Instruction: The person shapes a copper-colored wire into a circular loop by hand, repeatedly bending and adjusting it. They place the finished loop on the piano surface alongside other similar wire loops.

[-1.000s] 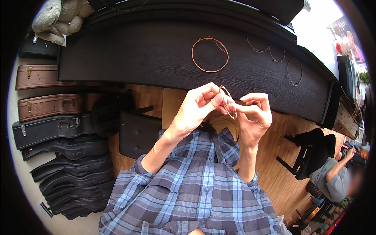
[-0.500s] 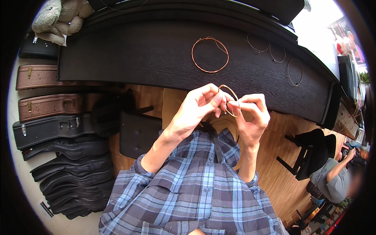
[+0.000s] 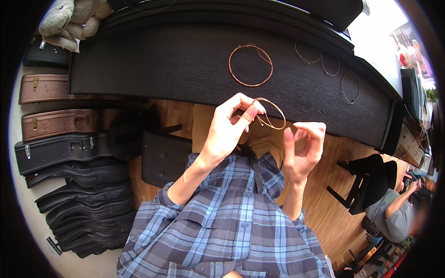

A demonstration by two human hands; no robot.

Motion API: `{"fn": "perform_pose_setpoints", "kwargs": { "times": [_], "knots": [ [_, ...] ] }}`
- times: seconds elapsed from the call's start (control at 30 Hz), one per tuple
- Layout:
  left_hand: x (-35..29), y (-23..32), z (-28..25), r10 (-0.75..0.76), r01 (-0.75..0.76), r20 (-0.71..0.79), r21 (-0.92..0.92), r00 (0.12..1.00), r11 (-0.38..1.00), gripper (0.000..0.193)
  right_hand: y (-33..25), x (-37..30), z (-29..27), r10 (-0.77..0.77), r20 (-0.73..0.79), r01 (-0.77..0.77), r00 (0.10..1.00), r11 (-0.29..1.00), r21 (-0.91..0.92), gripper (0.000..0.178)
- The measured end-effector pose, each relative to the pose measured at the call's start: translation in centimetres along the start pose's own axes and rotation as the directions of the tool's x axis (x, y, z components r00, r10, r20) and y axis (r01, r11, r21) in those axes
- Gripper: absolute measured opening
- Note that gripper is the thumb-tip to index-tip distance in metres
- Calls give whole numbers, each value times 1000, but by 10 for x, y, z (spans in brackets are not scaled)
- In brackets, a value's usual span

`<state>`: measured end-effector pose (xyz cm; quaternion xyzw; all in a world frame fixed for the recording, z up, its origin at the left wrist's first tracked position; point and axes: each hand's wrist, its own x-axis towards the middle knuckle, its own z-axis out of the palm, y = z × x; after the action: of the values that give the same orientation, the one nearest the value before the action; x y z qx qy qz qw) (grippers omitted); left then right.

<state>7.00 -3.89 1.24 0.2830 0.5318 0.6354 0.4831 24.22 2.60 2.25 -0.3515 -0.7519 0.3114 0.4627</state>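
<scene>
My left hand (image 3: pixel 228 125) pinches a coiled guitar string (image 3: pixel 276 107) between thumb and fingertips, above the near edge of a dark wooden surface. The coil is a small copper-coloured loop with a loose end hanging below the pinch. Just right of it, my right hand (image 3: pixel 306 147) is raised with thumb and forefinger apart and nothing visible between them. Beyond my hands lies a larger copper-coloured string coil (image 3: pixel 230 69). Farther right on the surface are thin silvery coils: one string (image 3: pixel 306 61), a second string (image 3: pixel 330 73) and a third string (image 3: pixel 342 88).
Brown instrument cases (image 3: pixel 51 127), a black case (image 3: pixel 51 153) and several black soft bags (image 3: pixel 88 208) stack at the left. A black padded bench (image 3: pixel 162 160) stands under the table (image 3: pixel 153 60). A plush toy (image 3: pixel 69 23) sits far left. Another person (image 3: pixel 391 215) is at the right.
My right fingers have let go of the small coil and moved slightly right, spreading apart. The coil now hangs from my left hand alone, its loop turned more open to view.
</scene>
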Motion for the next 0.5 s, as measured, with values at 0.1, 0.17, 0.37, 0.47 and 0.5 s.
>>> {"fn": "perform_pose_setpoints", "kwargs": {
  "times": [0.1, 0.17, 0.37, 0.47, 0.5],
  "knots": [
    [0, -1, 1, 27, -25, -27, 71, 999, 997, 13, -13, -2, 1, 60, 91, -50, 994, 992, -113, 31],
    [0, -1, 3, 48, -47, -15, 71, 999, 996, 12, -17, -1, 10, 104, 151, -75, 983, 980, -186, 35],
    [-1, 4, 2, 51, -51, -15, 23, 999, 998, 11, -21, 9, 23, 158, 174, -107, 972, 957, -270, 23],
    [-1, 5, -1, 59, -59, -1, 40, 998, 997, 12, -20, 14, 22, 175, 193, -148, 965, 978, -150, 18],
    [-1, 5, -1, 65, -65, 5, 40, 998, 997, 12, -20, 14, 21, 215, 198, -193, 956, 973, -123, 16]
  ]
}}
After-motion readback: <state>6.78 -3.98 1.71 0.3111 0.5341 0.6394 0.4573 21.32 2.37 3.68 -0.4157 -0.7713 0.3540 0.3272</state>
